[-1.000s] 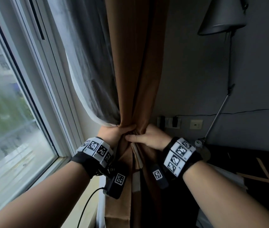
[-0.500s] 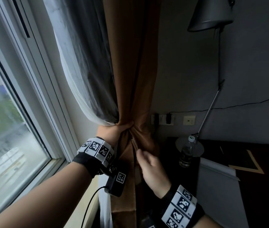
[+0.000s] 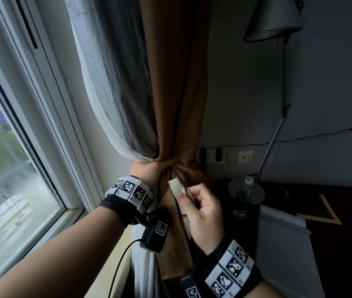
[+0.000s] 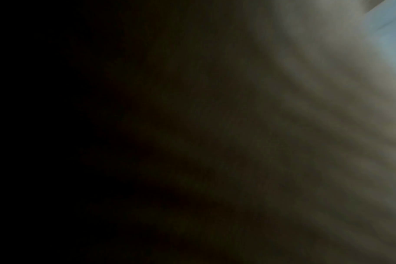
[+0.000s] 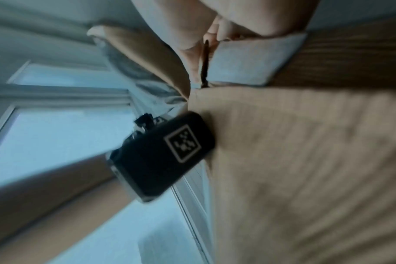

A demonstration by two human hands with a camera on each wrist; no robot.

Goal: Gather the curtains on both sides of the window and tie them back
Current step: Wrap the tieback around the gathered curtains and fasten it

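A brown curtain [image 3: 177, 82] and a sheer grey-white curtain [image 3: 114, 78] hang bunched together right of the window. My left hand [image 3: 160, 166] grips the gathered bundle at its waist, fingers wrapped round the cloth. Just below it, my right hand [image 3: 194, 201] pinches the pale end of the tie-back strap [image 3: 176, 187] between thumb and fingers. In the right wrist view the strap's pale end [image 5: 255, 60] lies against the brown curtain [image 5: 305, 160] beside my fingertips [image 5: 192, 41]. The left wrist view is dark and blurred, with only folds of cloth [image 4: 328, 89].
The window [image 3: 9, 158] with its white frame fills the left. A floor lamp [image 3: 271, 18] stands at the right, its base on a dark table [image 3: 342, 211] with a plastic bottle [image 3: 242, 198]. Wall sockets [image 3: 211, 155] sit behind the curtain. A white unit [image 3: 282, 254] is below.
My right hand let go of the bundle, dropped below my left hand and took hold of the strap's pale end. My left hand kept its grip on the gathered curtains.
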